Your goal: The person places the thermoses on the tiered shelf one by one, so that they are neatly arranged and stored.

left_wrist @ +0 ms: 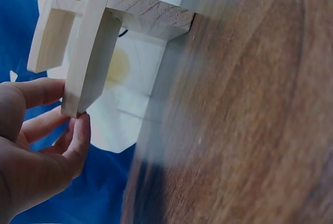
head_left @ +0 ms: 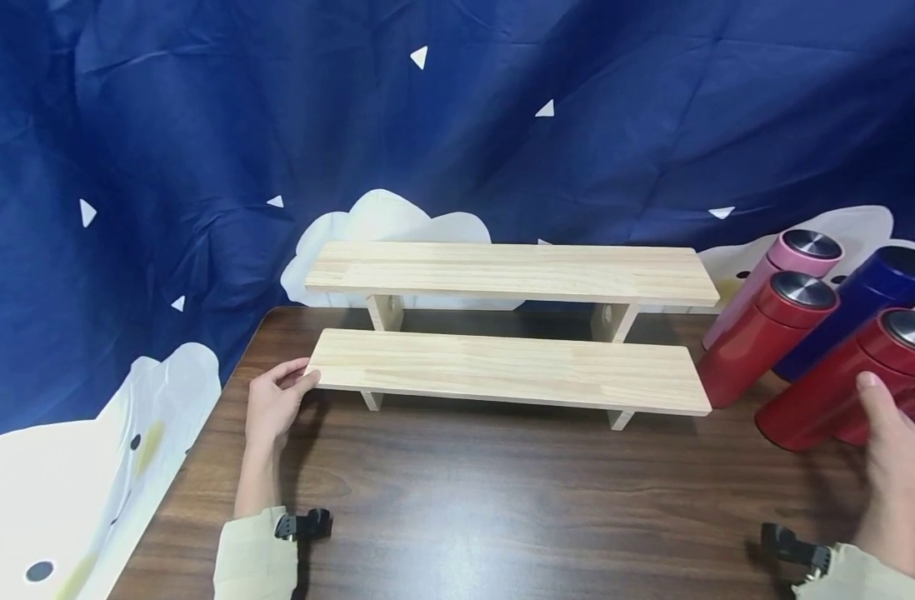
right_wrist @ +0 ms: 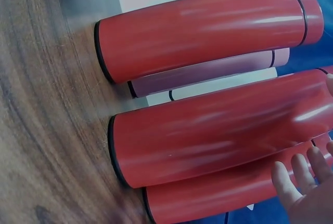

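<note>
A two-step wooden shelf stands on the table, its upper board behind the lower one. My left hand pinches the left end of the lower board between thumb and fingers; the left wrist view shows the grip at the board's end. On the right, my right hand is beside the nearest red thermos flask, fingers spread apart in the right wrist view. Whether they touch the flask, I cannot tell. Another red flask stands close to the shelf's right end.
Behind the red flasks stand a pink flask and a dark blue flask. One more red flask is partly hidden beside the nearest one. A blue curtain with white shapes hangs behind the brown wooden table.
</note>
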